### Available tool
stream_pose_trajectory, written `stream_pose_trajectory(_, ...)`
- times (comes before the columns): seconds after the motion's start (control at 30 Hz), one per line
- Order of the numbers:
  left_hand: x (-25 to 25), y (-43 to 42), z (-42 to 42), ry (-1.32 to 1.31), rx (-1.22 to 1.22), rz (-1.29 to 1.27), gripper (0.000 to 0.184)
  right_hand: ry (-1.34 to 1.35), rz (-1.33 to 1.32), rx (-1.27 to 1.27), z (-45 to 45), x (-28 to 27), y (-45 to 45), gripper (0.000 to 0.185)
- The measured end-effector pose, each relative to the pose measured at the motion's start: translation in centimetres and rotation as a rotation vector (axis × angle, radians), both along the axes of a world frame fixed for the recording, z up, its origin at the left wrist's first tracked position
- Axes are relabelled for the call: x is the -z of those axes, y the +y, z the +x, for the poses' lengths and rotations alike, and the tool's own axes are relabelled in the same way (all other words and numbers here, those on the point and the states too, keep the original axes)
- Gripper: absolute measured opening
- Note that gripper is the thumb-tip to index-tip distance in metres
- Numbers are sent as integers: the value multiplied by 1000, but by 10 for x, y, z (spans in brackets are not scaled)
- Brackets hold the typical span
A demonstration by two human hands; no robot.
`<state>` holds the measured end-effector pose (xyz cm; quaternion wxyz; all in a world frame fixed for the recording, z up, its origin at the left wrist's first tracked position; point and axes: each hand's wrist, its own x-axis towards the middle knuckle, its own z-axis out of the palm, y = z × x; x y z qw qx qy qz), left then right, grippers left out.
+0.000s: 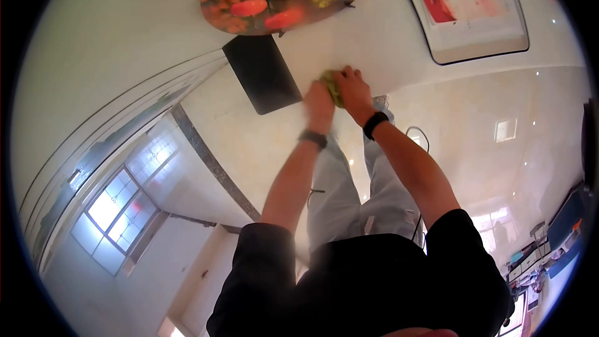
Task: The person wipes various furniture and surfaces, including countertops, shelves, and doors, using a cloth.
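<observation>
Green and crumpled, probably fabric, a bundle [333, 88] sat near the centre of the view, between two bare hands. The right hand [357, 92] had its fingers curled over it; the left hand [319, 106], blurred, met its left side, how firmly impossible to tell. From them, a black slab [262, 75] lay near at ten o'clock, an oval panel [284, 3] at eleven. A wide leftward swing might have knocked the slab; a slack grip might have dropped the bundle.
</observation>
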<state>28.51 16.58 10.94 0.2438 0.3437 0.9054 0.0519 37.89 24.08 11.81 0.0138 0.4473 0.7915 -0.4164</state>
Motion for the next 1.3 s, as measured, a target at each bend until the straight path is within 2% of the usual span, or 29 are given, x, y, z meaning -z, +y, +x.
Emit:
stream_pose_trajectory(0.07, 19, -9, 33, 3, 241, 54, 18, -68, -9, -12, 39, -9, 1, 26)
stream_pose_trajectory(0.13, 36, -15, 72, -50, 353, 124, 19, -158, 40, 47, 80, -7, -13, 27)
stream_pose_trajectory(0.17, 25, -4, 92, -167, 305, -75, 20, -290, -73, 77, 96, -10, -17, 27)
stream_pose_trajectory(0.2, 24, -10, 106, -312, 332, -112, 19, -328, -45, 33, 125, 0, -31, 26)
stream_pose_trajectory(0.23, 27, -19, 120, -428, 371, -126, 17, -480, -189, -59, 147, 1, -37, 28)
stream_pose_trajectory(0.3, 5, -21, 141, -478, 523, -171, 15, -390, -188, -72, 189, -38, -45, 30)
stream_pose_trajectory(0.33, -16, -17, 146, -530, 555, -148, 24, -358, -184, -25, 207, -38, -51, 34)
stream_pose_trajectory(0.4, -80, -3, 145, -562, 583, -119, 22, -284, -177, -17, 223, -82, -38, 43)
stream_pose_trajectory(0.47, -130, 9, 138, -503, 520, 51, 21, -60, -104, 21, 223, -113, -21, 43)
stream_pose_trajectory(0.53, -148, 17, 120, -436, 507, 161, 22, 60, 78, -74, 199, -151, 5, 41)
stream_pose_trajectory(0.63, -201, 45, 80, -323, 363, 423, 26, 361, 128, 145, 150, -197, 37, 44)
stream_pose_trajectory(0.67, -222, 56, 65, -274, 327, 543, 29, 397, 201, 97, 129, -222, 53, 44)
stream_pose_trajectory(0.73, -279, 78, 32, -230, 200, 745, 37, 572, 341, 62, 82, -276, 78, 50)
stream_pose_trajectory(0.8, -330, 96, -2, -100, 162, 983, 46, 640, 422, -14, 40, -328, 104, 58)
stream_pose_trajectory(0.83, -355, 105, -22, -66, 171, 1036, 50, 700, 413, -15, 20, -355, 113, 60)
stream_pose_trajectory(0.87, -382, 111, -39, -39, 181, 1085, 54, 729, 553, -43, 1, -379, 123, 59)
stream_pose_trajectory(0.93, -457, 110, -63, -2, 179, 1122, 57, 787, 585, -52, -32, -440, 133, 59)
stream_pose_trajectory(1.0, -503, 107, -88, -61, 155, 1190, 57, 889, 645, -86, -66, -486, 134, 60)
stream_pose_trajectory(1.1, -513, 123, -138, 80, 90, 1318, 56, 1007, 665, -131, -123, -503, 141, 63)
stream_pose_trajectory(1.23, -506, 139, -177, 327, 57, 1496, 54, 945, 834, -189, -171, -503, 147, 66)
stream_pose_trajectory(1.3, -505, 150, -181, 352, 57, 1552, 52, 952, 835, -177, -170, -511, 151, 66)
